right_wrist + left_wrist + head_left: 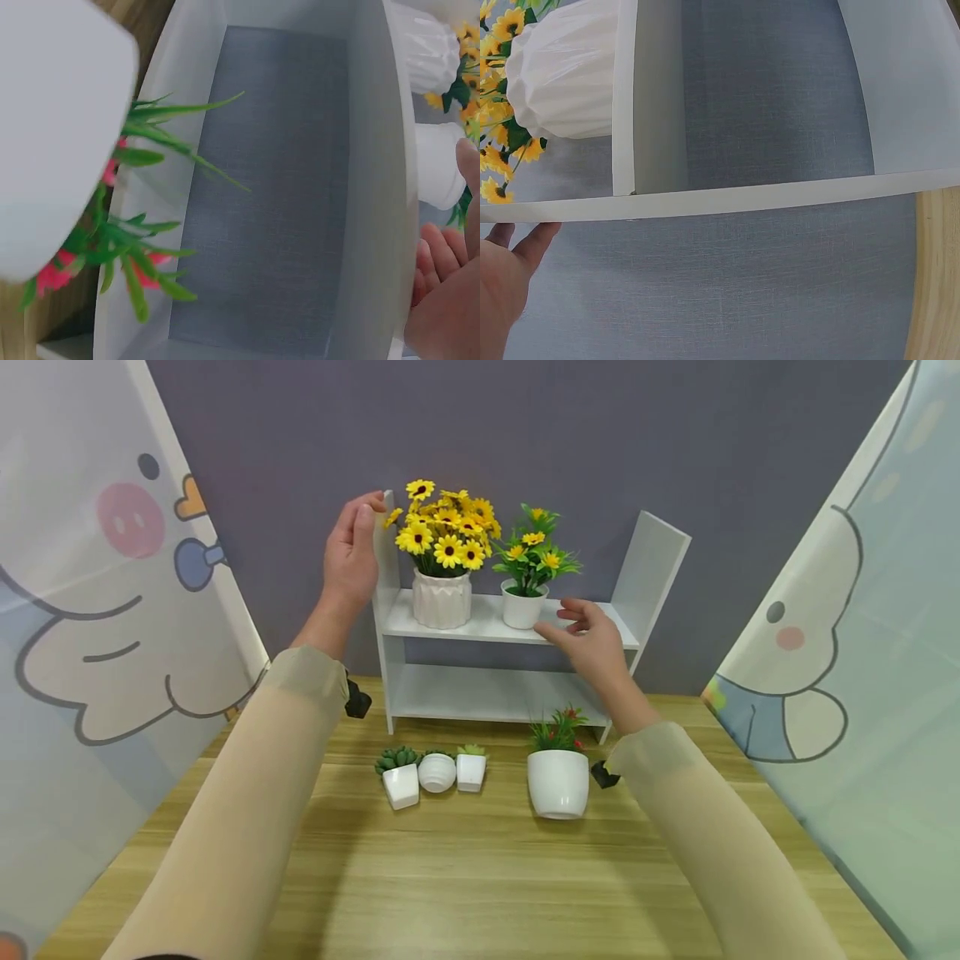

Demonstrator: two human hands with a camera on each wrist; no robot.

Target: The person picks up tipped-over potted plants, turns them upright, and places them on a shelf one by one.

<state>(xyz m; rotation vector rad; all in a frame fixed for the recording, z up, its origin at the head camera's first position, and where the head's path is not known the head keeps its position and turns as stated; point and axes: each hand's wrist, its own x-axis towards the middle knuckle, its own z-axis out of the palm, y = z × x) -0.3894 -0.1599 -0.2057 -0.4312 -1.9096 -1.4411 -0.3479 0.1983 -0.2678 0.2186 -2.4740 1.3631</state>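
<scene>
A white two-tier shelf point(487, 628) stands on the wooden table point(465, 877) against a grey wall. My left hand point(369, 507) rests straight fingers against the top of the shelf's left side panel point(742, 199); its fingertips point(526, 238) touch the panel's edge. A ribbed white vase of yellow daisies point(442, 599) stands on the upper board beside that panel. My right hand point(568, 622) hovers at the upper board's front edge, fingers loosely bent and holding nothing, just right of a small white pot of yellow flowers point(523, 608). The same pot point(439, 172) shows beside my right hand point(442, 285).
In front of the shelf stand a round white pot with a green, red-flowered plant point(558, 783) and three tiny succulent pots point(401, 785) point(437, 772) point(471, 772). The lower shelf board point(480, 693) is bare. Cartoon-printed curtains point(90, 635) hang on both sides.
</scene>
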